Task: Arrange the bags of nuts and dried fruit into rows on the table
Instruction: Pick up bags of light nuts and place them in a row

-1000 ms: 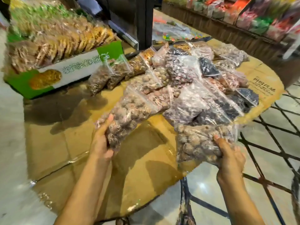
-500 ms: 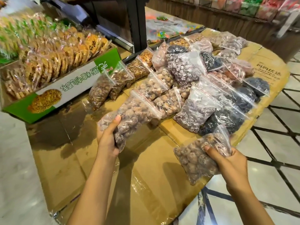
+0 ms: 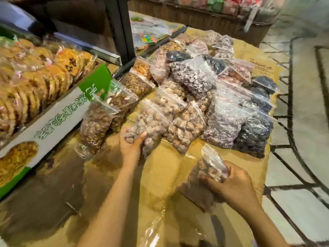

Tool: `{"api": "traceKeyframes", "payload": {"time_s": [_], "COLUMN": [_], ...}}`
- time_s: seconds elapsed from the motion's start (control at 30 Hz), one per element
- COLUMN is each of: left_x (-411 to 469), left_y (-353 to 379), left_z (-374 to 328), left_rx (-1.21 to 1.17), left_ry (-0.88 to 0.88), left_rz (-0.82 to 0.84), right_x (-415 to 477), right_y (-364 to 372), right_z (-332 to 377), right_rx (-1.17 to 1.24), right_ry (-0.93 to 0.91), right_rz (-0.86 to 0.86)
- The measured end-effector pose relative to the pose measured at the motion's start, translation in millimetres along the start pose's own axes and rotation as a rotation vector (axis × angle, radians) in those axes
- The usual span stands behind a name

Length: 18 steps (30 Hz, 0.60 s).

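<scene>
Several clear zip bags of nuts and dried fruit lie in overlapping rows across the cardboard-covered table [image 3: 53, 202]. My left hand [image 3: 130, 146] grips the near end of a bag of pale brown nuts [image 3: 151, 120], which rests on the table beside a similar bag [image 3: 187, 129]. My right hand [image 3: 236, 188] holds another bag of brown nuts [image 3: 211, 168] low over the table's near right part, blurred by motion. Dark dried fruit bags [image 3: 252, 138] lie at the right end of the front row.
A green and white carton of wrapped biscuits [image 3: 58, 118] stands at the left, with two bags of nuts [image 3: 97, 127] leaning against it. A dark post [image 3: 122, 27] rises behind. The table's right edge [image 3: 267, 157] drops to a tiled floor with a metal frame.
My left hand has set its bag down into the front row. My right hand has brought its bag leftward, in over the table from the right edge. The camera has moved closer.
</scene>
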<state>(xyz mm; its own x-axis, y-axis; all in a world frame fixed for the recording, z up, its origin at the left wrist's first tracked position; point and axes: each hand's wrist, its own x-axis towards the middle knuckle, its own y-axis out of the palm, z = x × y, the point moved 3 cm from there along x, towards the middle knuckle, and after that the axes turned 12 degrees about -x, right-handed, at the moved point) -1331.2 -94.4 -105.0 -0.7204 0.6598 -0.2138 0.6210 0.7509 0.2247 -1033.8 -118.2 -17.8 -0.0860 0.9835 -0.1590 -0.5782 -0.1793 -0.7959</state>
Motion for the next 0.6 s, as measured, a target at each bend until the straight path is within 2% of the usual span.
{"api": "traceKeyframes", "payload": {"time_s": [0.1,0.2,0.27,0.33,0.47,0.53,0.6], "left_x": [18,36,45,52,57,60,62], "left_y": [-23,-35,-28,-18,-9,-8,-6], "left_z": [0,-10,-18,-24,-28,-27,-26], "left_rx": [0.296,0.523,0.503,0.510,0.577,0.608,0.606], "left_ry": [0.141,0.219,0.166,0.092,0.032,-0.005,-0.025], "left_rz": [0.091,0.212,0.317,0.410,0.477,0.482,0.506], "right_x": [-13,-15,-10,1,46,74,97], "right_y": [26,39,37,28,16,21,35], "right_z": [11,25,40,62,105,107,90], "right_rx": [0.134,0.079,-0.018,-0.143,-0.291,-0.358,-0.427], "right_ry": [0.101,0.166,0.141,0.039,-0.192,-0.198,-0.089], "right_rz": [0.056,0.097,0.104,0.111,0.080,0.018,-0.041]}}
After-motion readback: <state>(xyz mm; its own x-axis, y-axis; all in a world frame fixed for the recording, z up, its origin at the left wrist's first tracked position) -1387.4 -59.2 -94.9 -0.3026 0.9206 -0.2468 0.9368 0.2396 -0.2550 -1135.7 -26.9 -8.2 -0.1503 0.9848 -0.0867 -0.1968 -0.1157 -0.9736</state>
